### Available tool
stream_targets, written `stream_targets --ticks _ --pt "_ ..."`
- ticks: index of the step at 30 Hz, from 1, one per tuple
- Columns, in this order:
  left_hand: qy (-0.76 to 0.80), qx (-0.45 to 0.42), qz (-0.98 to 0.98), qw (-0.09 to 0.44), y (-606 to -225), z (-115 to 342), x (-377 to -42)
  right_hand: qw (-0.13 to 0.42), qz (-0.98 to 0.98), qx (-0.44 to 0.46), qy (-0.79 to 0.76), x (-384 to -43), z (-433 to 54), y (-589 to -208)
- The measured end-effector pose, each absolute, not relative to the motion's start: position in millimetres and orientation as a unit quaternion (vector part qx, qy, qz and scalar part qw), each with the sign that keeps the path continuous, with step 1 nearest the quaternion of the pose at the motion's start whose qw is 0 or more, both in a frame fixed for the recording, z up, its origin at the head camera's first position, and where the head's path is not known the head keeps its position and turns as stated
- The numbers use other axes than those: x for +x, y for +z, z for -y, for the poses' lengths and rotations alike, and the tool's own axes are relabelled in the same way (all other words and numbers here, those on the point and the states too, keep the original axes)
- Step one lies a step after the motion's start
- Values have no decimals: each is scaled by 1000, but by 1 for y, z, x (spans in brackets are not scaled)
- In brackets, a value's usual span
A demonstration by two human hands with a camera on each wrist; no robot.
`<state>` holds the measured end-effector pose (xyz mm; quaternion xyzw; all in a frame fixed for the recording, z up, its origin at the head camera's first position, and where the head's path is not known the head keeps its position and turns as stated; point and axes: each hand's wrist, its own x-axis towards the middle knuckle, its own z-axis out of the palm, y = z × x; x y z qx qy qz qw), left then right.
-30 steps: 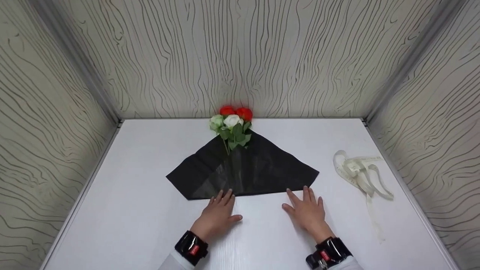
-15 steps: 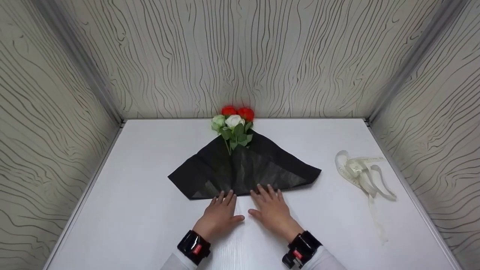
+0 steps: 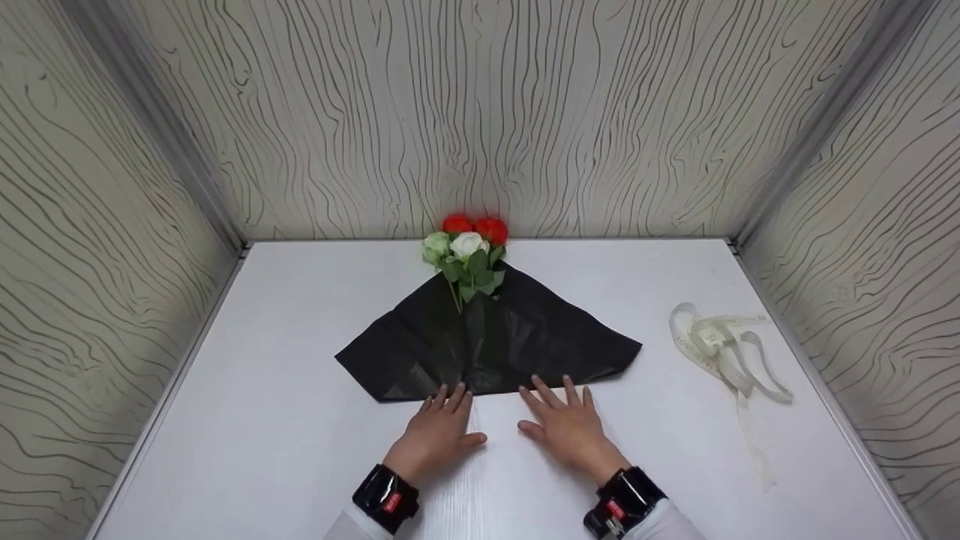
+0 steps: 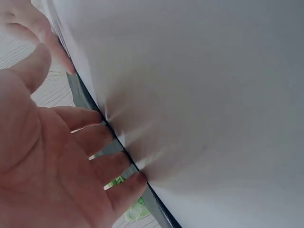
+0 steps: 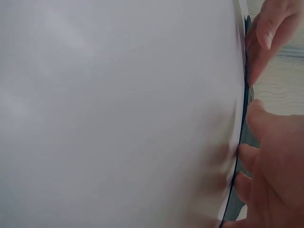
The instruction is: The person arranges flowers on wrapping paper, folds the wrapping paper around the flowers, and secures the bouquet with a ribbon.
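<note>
A sheet of black wrapping paper (image 3: 555, 322) lies folded on the white table, its near edge running roughly straight across. Partly tucked into it is a bunch of flowers (image 3: 469, 247), two red, one white and one pale green, with green leaves; the lower stems are hidden under the paper. My left hand (image 3: 435, 431) rests with extended fingertips on the near fold, left of the middle. To the right, my right hand (image 3: 570, 427) lies with spread fingers along the same edge. In the left wrist view, fingertips (image 4: 137, 183) meet the paper's dark edge.
A loose cream ribbon (image 3: 720, 345) with printed lettering lies in loops on the right side of the table (image 3: 262, 465). Wood-grain panels (image 3: 480, 112) stand behind and on both sides. Each wrist wears a black band (image 3: 386, 499).
My right hand has slid left along the edge from near the right corner, then slightly back right. The paper's right part rose a little and lies flatter again. My left hand has stayed put.
</note>
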<state>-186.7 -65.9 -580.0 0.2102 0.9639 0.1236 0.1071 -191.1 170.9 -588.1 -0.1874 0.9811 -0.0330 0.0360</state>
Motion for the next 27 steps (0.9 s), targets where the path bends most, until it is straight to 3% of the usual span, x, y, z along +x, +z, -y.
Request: stream_targets --ticks 10,15,19,22,27 --pt "130 221 -961 102 -578 69 -186 14 -988 -140 -70 -190 -224 -590" --pt "132 206 -961 127 -576 67 -187 -1 -988 -118 -100 -191 -243 -588" --pt "129 193 -963 134 -570 63 -191 -27 -989 -106 -103 -196 -238 -583" --pt "126 186 -968 110 -565 60 -195 -45 -985 -125 -113 -203 -222 -580" --pt "119 170 -975 79 -567 62 -200 -26 -974 -177 -138 -212 -196 -581"
